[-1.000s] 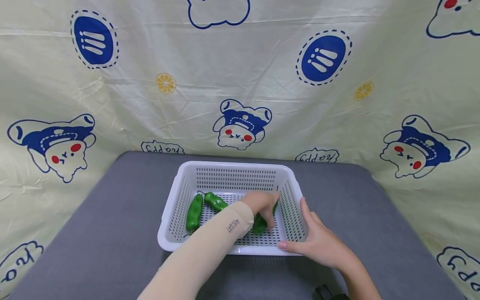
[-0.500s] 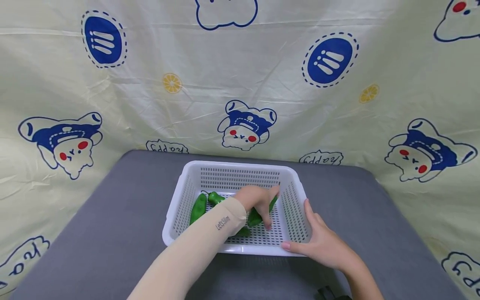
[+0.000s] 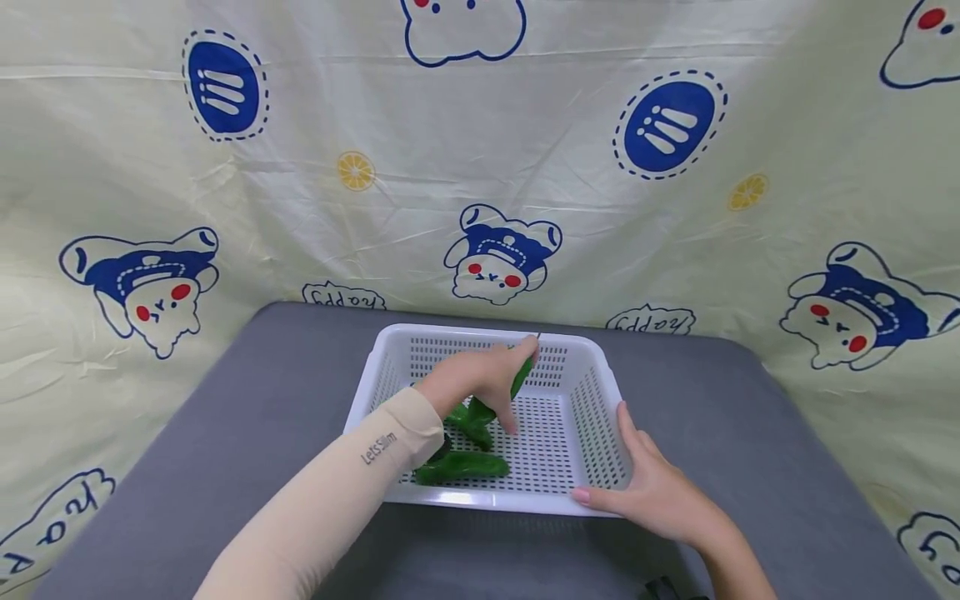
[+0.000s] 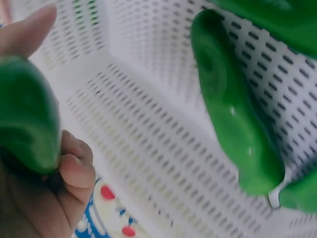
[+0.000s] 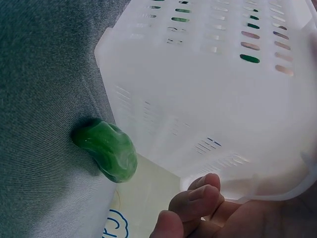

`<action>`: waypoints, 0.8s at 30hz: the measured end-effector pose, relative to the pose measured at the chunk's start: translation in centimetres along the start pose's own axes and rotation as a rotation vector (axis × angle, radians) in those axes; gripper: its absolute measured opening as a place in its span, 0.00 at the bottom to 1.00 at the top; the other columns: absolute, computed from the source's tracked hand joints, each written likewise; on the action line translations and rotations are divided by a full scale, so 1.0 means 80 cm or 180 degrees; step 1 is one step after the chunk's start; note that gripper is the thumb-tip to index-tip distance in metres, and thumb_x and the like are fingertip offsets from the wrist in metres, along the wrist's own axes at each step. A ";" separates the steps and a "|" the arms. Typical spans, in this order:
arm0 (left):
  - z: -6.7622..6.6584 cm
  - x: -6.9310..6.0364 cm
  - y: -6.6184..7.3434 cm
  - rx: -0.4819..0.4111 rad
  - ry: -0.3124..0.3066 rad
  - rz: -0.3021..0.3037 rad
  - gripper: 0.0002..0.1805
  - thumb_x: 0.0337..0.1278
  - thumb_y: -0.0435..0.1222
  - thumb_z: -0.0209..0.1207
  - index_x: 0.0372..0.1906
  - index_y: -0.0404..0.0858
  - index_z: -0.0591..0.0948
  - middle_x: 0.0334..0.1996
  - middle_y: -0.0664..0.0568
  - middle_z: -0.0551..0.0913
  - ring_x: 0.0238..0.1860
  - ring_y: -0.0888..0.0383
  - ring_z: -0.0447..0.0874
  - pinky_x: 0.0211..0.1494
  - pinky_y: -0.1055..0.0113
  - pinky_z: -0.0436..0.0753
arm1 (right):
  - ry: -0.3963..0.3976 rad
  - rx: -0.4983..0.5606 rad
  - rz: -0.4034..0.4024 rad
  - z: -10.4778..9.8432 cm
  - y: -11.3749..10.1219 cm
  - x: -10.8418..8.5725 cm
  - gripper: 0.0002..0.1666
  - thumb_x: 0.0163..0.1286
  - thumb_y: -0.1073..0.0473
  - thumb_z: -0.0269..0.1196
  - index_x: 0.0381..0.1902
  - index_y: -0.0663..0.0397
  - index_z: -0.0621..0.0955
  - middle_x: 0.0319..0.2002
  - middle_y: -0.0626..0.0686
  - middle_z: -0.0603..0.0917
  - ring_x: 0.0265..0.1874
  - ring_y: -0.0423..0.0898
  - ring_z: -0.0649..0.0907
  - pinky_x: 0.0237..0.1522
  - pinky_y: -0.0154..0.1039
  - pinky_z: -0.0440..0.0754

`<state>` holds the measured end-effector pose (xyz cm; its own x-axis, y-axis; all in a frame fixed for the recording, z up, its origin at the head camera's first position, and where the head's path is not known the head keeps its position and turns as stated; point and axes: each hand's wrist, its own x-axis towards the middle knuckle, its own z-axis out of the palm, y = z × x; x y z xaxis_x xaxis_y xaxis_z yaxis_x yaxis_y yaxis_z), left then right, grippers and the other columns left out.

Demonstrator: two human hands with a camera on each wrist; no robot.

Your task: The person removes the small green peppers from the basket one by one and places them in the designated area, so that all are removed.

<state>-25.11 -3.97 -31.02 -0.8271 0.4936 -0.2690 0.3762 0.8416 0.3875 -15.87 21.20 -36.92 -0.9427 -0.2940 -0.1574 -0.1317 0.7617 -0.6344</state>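
Booth-like setting, cartoon-print sheeting (image 3: 480, 158)

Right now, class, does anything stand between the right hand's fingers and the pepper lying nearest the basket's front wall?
Yes: the perforated right wall of the white basket. The right hand has its fingers along the outside, while the green pepper lies inside, near the front.

Left grip (image 3: 489, 373), with green pepper (image 3: 522, 377): shifted leftward and toward the far wall from the right end of the white basket (image 3: 495, 500). Sleeve (image 3: 322, 500): likewise moved left; front green pepper (image 3: 465, 467), formerly mostly covered, now largely in view.
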 end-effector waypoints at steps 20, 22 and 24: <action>-0.043 -0.125 -0.080 -0.0983 0.0536 0.0314 0.52 0.36 0.41 0.80 0.62 0.47 0.55 0.48 0.48 0.74 0.44 0.55 0.78 0.45 0.64 0.84 | 0.0103 0.0067 -0.0157 0.000 0.003 -0.002 0.80 0.53 0.36 0.74 0.78 0.47 0.28 0.72 0.69 0.53 0.59 0.60 0.72 0.55 0.56 0.76; -0.045 -0.136 -0.089 -0.1046 0.0586 0.0332 0.52 0.36 0.41 0.80 0.62 0.46 0.55 0.49 0.48 0.75 0.44 0.55 0.79 0.46 0.63 0.84 | 0.0113 0.0063 -0.0165 0.001 0.003 -0.002 0.80 0.53 0.36 0.74 0.78 0.48 0.28 0.72 0.69 0.54 0.59 0.60 0.73 0.55 0.56 0.76; -0.046 -0.149 -0.100 -0.1070 0.0631 0.0338 0.51 0.36 0.40 0.80 0.61 0.46 0.55 0.49 0.48 0.77 0.44 0.55 0.80 0.46 0.63 0.83 | 0.0116 0.0068 -0.0171 0.001 0.003 -0.001 0.80 0.53 0.36 0.74 0.78 0.48 0.28 0.71 0.69 0.54 0.58 0.59 0.73 0.55 0.56 0.76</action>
<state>-19.82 -17.40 -27.66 -0.8678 0.4945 -0.0494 0.3336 0.6534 0.6796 -15.78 21.39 -37.09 -0.9451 -0.3127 -0.0954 -0.1761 0.7328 -0.6572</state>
